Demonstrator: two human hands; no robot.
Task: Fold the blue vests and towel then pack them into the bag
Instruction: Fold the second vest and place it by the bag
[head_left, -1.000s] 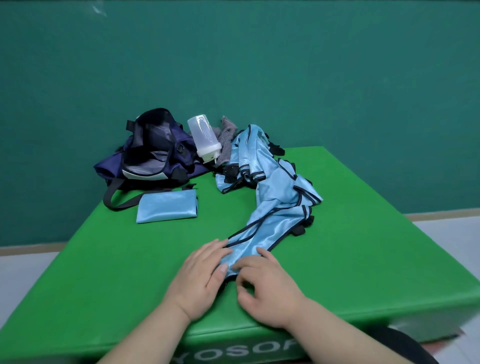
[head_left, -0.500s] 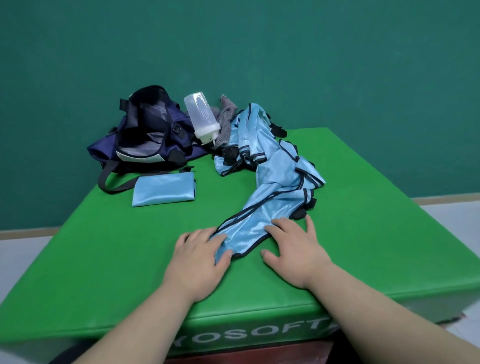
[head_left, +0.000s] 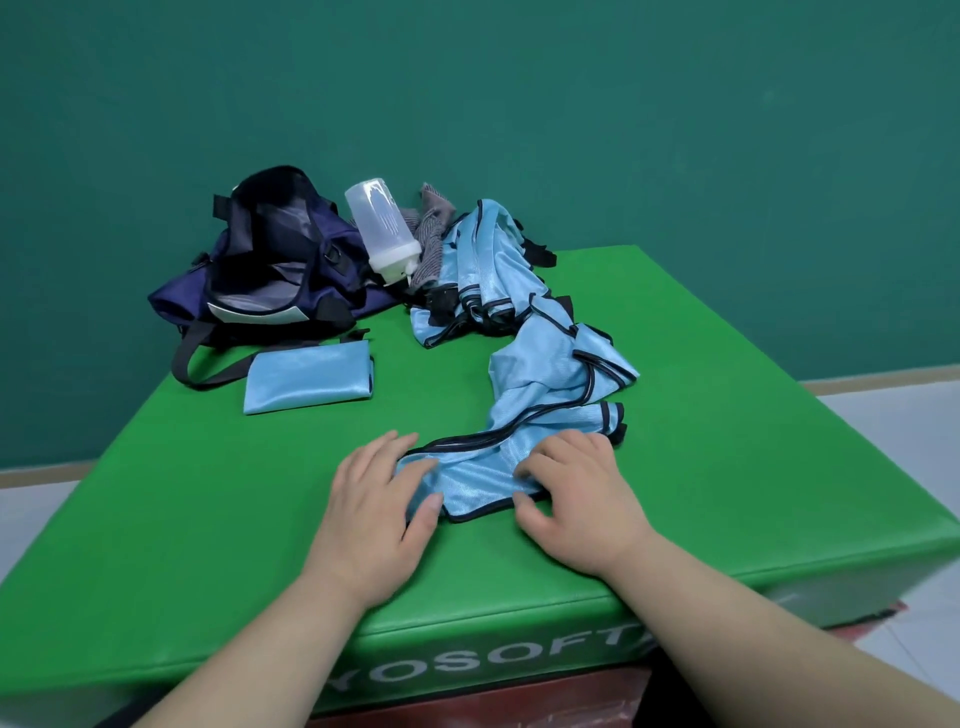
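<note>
Blue vest (head_left: 480, 480) pressed under the flat left hand (head_left: 374, 501), pinched by the right hand (head_left: 584, 499); bag (head_left: 275, 260) and bottle (head_left: 382, 228) beyond.

The vests (head_left: 545, 374) are glossy blue cloth edged in matt black. The bag (head_left: 291, 260) is matt navy fabric, the bottle (head_left: 382, 226) cloudy plastic, the towel (head_left: 434, 234) coarse grey cloth, the worktop (head_left: 727, 467) smooth, shiny vinyl.

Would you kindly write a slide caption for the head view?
Left hand presses and right hand pinches a crumpled blue vest on the green mat; folded vest beside bag.
</note>
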